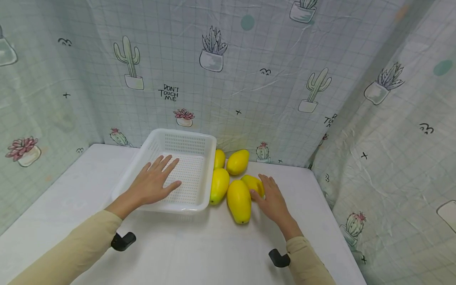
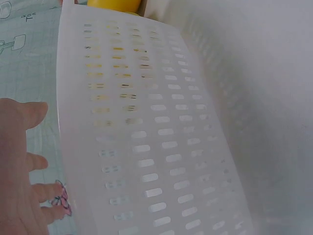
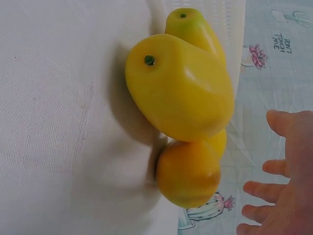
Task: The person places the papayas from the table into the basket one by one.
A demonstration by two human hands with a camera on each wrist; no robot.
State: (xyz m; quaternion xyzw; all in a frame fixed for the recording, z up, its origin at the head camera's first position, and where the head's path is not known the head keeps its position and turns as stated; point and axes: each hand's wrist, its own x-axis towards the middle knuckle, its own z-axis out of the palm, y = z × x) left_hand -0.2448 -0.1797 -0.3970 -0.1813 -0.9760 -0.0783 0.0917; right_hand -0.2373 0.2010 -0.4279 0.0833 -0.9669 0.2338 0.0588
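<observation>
A white perforated plastic basket (image 1: 178,208) stands on the white table, nothing lying inside it. Above its left part, my left hand (image 1: 151,184) is spread with straight fingers and holds nothing. Several smooth yellow papaya-like fruits cluster along the basket's right side. The rightmost fruit (image 1: 253,185) is partly covered by my right hand (image 1: 273,200), whose fingers are extended and apart around its right side. Beside that one lies a longer fruit (image 1: 239,202), its stem end toward me. In the right wrist view the right hand (image 3: 288,181) shows a gap from the fruits.
Another fruit (image 1: 219,186) lies against the basket wall, with a fruit (image 1: 238,162) farther back and one (image 1: 219,159) half hidden behind the rim. A cactus-print curtain (image 1: 228,91) closes off the back and both sides. Black wrist mounts (image 1: 122,242) stick out below the sleeves.
</observation>
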